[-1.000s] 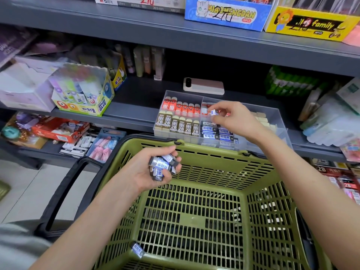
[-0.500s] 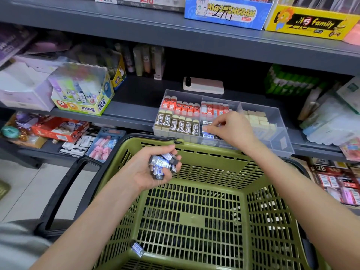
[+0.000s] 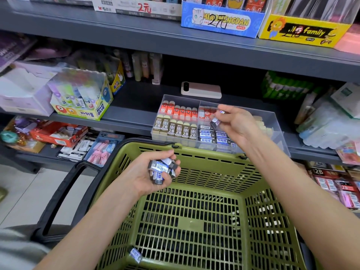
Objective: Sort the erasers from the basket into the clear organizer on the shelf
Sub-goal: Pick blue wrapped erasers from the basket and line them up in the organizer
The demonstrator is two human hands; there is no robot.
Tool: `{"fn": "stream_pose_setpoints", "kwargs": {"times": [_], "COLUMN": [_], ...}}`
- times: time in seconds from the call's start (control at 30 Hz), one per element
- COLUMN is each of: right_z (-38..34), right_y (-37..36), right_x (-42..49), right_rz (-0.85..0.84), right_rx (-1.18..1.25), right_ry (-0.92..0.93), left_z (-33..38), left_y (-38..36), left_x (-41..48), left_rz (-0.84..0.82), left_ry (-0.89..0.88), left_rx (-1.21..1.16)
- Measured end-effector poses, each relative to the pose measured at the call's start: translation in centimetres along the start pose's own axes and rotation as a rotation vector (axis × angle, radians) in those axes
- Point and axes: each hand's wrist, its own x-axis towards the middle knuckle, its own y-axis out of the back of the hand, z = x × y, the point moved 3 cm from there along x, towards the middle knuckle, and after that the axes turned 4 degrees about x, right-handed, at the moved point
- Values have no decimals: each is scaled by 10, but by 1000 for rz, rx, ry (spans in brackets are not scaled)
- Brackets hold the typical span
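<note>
At frame centre my left hand (image 3: pixel 153 172) clutches a bunch of erasers (image 3: pixel 161 169) over the green basket (image 3: pixel 251 172), while my right hand's (image 3: pixel 236 123) fingers (image 3: pixel 224 112) pinch one dark eraser (image 3: pixel 214 121) above the clear organizer (image 3: pixel 276 121).

Left hand (image 3: pixel 150 172) cupped, fingers (image 3: pixel 167 155) curled; right hand (image 3: pixel 236 123) raised, pinching.

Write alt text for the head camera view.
The right hand holds a dark eraser over the clear organizer on a shelf, while the left hand grips several erasers above a green basket.
</note>
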Motion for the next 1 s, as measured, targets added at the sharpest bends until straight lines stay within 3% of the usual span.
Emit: {"fn": "stream_pose_setpoints", "kwargs": {"times": [0.17,0.3,0.4,0.6,0.67,0.73,0.8,0.87,0.93,1.0], "right_z": [13,15,17,13,13,14,26,56,101,156], "right_y": [-6,-13,-10,-6,-8,-11,-18,-25,-30,-32], "right_x": [-5,-9,-12,-14,-20,-37,-63,-87,-101,-111], "right_rz": [219,312,307,181,248,286,161,-55,-359,-680], "right_rx": [-251,-707,-936,-1160,-1262,-1185,-1003,-905,-936,-1067], "right_ry": [263,524,587,591,696,875,1072,1134,930,543], "left_z": [2,4,5,5,6,8,11,15,16,15], "left_y": [-3,-3,-1,5,8,11,14,21,29,35], "left_x": [-1,-1,-1,-4,-7,-13,-20,-28,-34,-40], "left_rz": [-9,-20,-27,-38,-36,-60,-97,-111,-119,-123], "left_ry": [3,-5,-3,-17,-29,-55,-89,-130,-158,-156], "left_rx": [-9,-14,-28,-71,-81,-94,-107,-109,-129,-152]}}
